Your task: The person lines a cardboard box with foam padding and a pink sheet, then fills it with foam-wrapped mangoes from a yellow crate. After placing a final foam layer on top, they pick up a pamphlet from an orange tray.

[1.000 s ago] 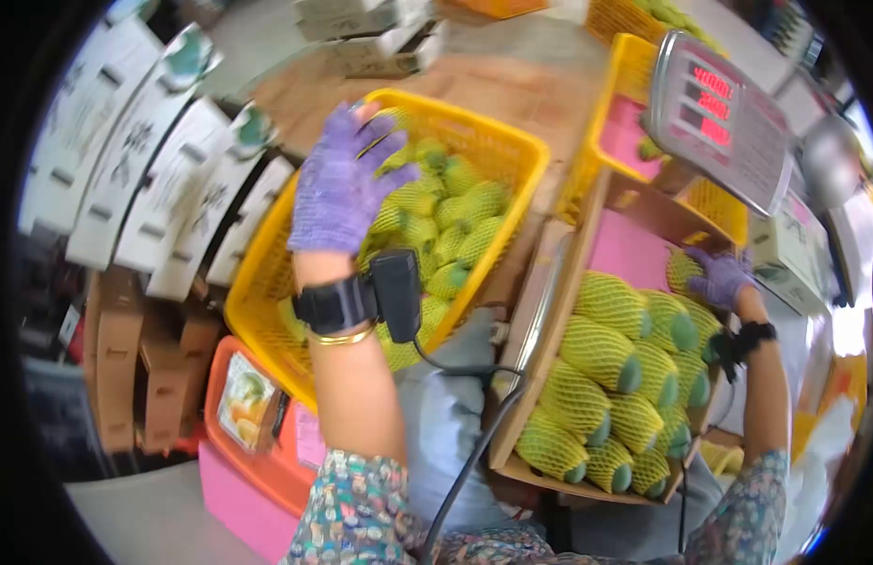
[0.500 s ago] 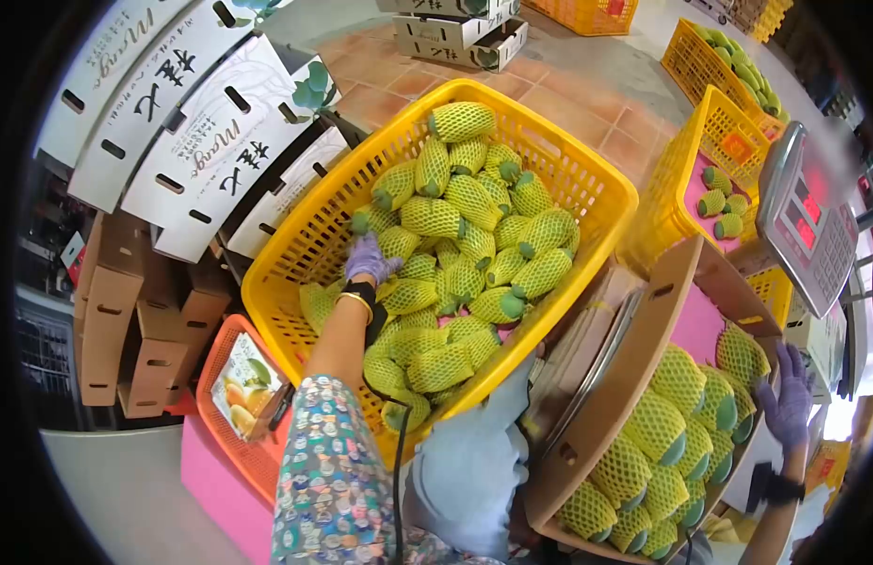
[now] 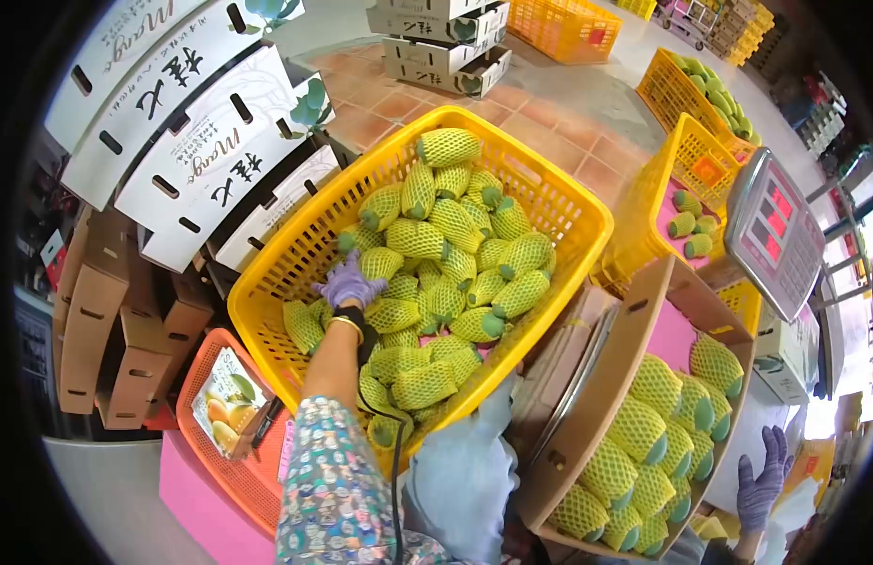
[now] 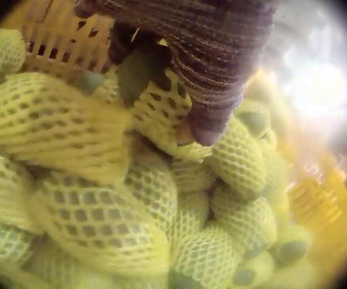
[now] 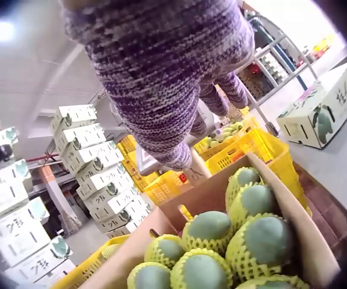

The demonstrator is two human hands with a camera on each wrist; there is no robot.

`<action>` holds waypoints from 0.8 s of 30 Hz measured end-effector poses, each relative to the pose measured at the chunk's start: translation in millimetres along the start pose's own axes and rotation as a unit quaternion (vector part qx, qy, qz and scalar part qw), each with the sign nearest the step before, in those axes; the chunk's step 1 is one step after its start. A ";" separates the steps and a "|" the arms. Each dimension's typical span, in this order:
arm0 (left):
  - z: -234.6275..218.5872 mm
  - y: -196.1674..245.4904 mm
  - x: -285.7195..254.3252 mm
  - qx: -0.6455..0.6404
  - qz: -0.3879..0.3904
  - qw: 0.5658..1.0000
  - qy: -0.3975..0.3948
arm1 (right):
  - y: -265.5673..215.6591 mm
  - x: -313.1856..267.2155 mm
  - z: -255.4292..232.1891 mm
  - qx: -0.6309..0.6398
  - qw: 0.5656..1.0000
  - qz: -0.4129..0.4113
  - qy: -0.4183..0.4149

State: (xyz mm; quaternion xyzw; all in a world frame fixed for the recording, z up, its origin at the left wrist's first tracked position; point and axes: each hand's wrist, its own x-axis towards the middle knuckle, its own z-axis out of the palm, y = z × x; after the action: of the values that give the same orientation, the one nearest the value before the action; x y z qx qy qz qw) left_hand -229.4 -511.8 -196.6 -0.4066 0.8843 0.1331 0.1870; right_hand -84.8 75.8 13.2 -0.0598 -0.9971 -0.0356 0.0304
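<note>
head view: my left hand (image 3: 350, 281) grips a netted mango (image 4: 161, 108) in the yellow crate (image 3: 295, 252); my right hand (image 3: 762, 480) hovers open. tugging could topple neighbouring mangoes.

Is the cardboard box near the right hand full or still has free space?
Not full: the cardboard box shows bare pink lining above its netted mangoes.

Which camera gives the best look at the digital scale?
The head view: the scale shows whole at the right edge, its red digits lit, above the cardboard box of netted mangoes. The left wrist view shows none of it, and the right wrist view shows nothing clearly identifiable as the scale.
</note>
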 end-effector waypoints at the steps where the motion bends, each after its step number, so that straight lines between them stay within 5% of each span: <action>1: -1.8 -4.1 3.4 -0.048 0.031 0.998 0.014 | -6.0 -1.8 -3.3 0.014 1.000 -0.008 0.025; 2: -16.1 -4.0 -3.1 -0.050 0.036 0.998 0.020 | -15.2 -1.0 -7.0 0.017 0.999 -0.005 0.033; 4: -51.2 -2.1 -25.8 -0.124 0.234 0.960 -0.090 | -39.8 -0.7 -18.3 0.107 0.993 -0.050 0.027; 5: -53.3 -2.8 -40.3 -0.129 0.348 0.929 0.015 | -57.1 -1.2 -21.7 0.152 0.986 -0.070 0.026; 6: -62.1 1.7 -56.0 -0.130 0.443 0.886 0.042 | -75.9 -1.1 -23.4 0.195 0.976 -0.090 0.024; 10: -119.3 38.9 -166.7 -0.136 0.677 0.724 -0.002 | -143.6 7.3 -32.0 0.317 0.920 -0.229 -0.015; 11: -125.8 49.4 -192.7 -0.136 0.693 0.708 -0.007 | -155.5 8.0 -35.0 0.412 0.881 -0.223 -0.068; 13: -129.9 68.5 -239.1 -0.190 0.793 0.579 -0.019 | -172.0 5.3 -32.1 0.557 0.789 -0.228 -0.125; 14: -128.9 79.3 -256.9 -0.190 0.807 0.559 -0.025 | -175.6 3.8 -29.4 0.608 0.745 -0.242 -0.130; 15: -127.7 89.9 -273.3 -0.227 0.800 0.549 -0.083 | -172.1 1.4 -30.5 0.605 0.754 -0.230 -0.112; 17: -125.3 106.6 -292.1 -0.284 0.768 0.548 -0.169 | -160.4 -2.8 -32.8 0.797 0.547 -0.081 -0.241; 18: -114.8 115.5 -299.1 -0.283 0.778 0.533 -0.176 | -153.3 -5.2 -32.1 0.797 0.556 -0.074 -0.224; 20: -74.7 133.8 -312.9 -0.520 0.613 0.444 -0.396 | -139.3 -10.7 -27.0 0.863 0.457 -0.033 -0.213; 22: -44.0 145.8 -325.9 -0.533 0.578 0.441 -0.433 | -134.0 -13.3 -18.7 0.855 0.479 -0.023 -0.196; 24: -24.2 157.8 -331.9 -0.612 0.328 0.393 -0.603 | -134.2 -13.3 -10.2 0.828 0.530 -0.011 -0.185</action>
State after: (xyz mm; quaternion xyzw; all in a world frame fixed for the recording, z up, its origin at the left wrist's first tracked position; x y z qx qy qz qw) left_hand -157.2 -199.0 -16.1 0.0958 0.2861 0.9002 0.3141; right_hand -87.3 -59.5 13.5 -0.0019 -0.5640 0.8171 -0.1192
